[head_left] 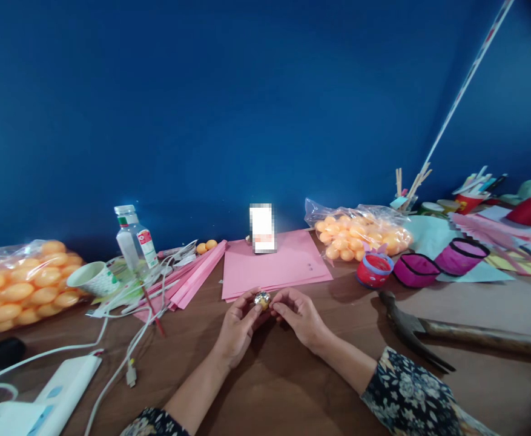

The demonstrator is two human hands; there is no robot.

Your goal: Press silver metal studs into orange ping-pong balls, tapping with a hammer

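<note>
Basically, L hand (242, 320) grips shiny ball (262, 300) (metallic-looking), R hand (298, 316) pinched beside it, contents unclear.

brown table (287, 387) | pink sheets (265, 272), claw hammer (410, 324), glass bottle (135, 242), white cables (133, 345)
</note>
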